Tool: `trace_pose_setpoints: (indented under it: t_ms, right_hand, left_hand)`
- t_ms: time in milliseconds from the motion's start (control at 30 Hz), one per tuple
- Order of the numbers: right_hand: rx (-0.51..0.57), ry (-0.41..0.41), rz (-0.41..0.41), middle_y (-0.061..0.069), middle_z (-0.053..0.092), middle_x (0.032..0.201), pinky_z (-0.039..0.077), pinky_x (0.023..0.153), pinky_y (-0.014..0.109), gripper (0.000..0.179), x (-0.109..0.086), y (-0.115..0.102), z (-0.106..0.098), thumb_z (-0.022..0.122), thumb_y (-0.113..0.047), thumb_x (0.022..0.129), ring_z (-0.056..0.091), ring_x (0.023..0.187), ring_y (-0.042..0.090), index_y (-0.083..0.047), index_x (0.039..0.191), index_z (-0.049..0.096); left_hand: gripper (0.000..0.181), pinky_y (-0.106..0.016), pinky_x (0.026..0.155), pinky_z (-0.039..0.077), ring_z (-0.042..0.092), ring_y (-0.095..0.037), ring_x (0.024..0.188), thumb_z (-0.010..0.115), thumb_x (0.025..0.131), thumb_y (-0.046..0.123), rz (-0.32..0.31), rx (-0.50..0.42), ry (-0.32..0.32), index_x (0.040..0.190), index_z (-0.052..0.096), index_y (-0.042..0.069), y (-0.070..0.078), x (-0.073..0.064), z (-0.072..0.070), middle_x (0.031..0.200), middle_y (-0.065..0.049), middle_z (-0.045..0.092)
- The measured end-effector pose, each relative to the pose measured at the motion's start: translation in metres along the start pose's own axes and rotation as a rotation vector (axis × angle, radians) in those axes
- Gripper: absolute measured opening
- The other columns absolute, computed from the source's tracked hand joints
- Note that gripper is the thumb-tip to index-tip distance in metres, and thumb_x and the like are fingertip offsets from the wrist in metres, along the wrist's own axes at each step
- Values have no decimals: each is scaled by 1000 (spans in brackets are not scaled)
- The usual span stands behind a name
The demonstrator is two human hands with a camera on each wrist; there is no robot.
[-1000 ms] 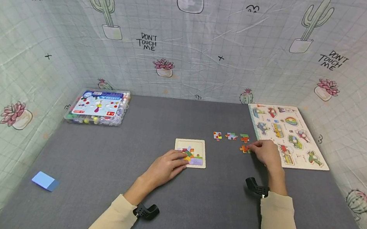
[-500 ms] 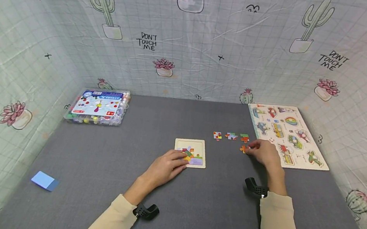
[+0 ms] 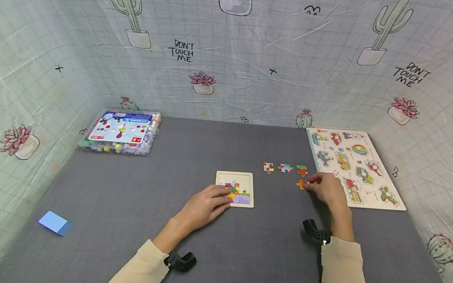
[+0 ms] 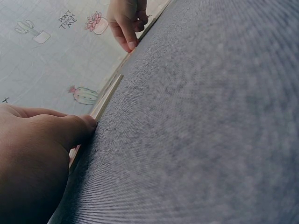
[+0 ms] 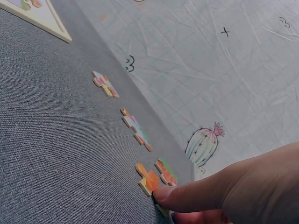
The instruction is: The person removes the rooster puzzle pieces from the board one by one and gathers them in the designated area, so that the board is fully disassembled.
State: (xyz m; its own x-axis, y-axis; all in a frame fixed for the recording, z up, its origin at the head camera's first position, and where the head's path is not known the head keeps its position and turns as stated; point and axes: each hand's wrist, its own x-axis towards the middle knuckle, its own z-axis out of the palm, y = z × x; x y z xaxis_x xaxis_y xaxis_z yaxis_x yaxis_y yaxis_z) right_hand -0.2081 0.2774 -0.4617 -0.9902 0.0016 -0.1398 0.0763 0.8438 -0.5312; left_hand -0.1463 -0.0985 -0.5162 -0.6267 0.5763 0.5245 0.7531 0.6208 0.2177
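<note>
Four jigsaw pieces [image 3: 285,168] lie toward the far right corner of the surface [image 3: 252,266], the orange piece [image 3: 300,184] pinched by the right hand [image 3: 328,190], while the left hand [image 3: 202,207] grips the puzzle tray [image 3: 243,177] midway between side edges.

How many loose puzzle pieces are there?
4: red-yellow piece left, lilac piece middle, green-red piece right; orange piece nearer, touching the right hand, which may hide more.

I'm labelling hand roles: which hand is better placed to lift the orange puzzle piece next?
Right, probably: the right hand touches the orange puzzle piece, near the other loose pieces, while the left hand is on the puzzle tray, farther away.
</note>
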Motion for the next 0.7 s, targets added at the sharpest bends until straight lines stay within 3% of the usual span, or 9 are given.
trace_pose_setpoints:
  t_ms: [300, 567, 700]
  right_hand:
    - [-7, 3, -18, 13, 68, 89, 39, 65, 30, 28, -1, 0, -1, 71, -23, 92, 57, 77, 22, 0, 107, 72]
    - [1, 33, -30, 22, 69, 104, 50, 75, 43, 39, -5, -1, -5, 66, -29, 96, 63, 89, 30, 5, 116, 66]
    - [4, 62, -50, 22, 68, 104, 48, 75, 41, 38, -5, -5, -5, 62, -27, 98, 61, 88, 29, 5, 118, 65]
  left_hand:
    - [18, -34, 100, 54, 65, -21, 118, 74, 92, 21, -10, 7, -13, 106, 80, 12, 0, 0, 0, 121, -4, 72]
    - [18, -34, 99, 55, 65, -20, 116, 74, 92, 21, -5, 8, -6, 105, 80, 12, -1, 0, 1, 120, -4, 72]
    - [18, -34, 99, 55, 65, -21, 116, 75, 91, 21, -3, 7, -5, 106, 80, 12, -1, 0, 1, 120, -4, 72]
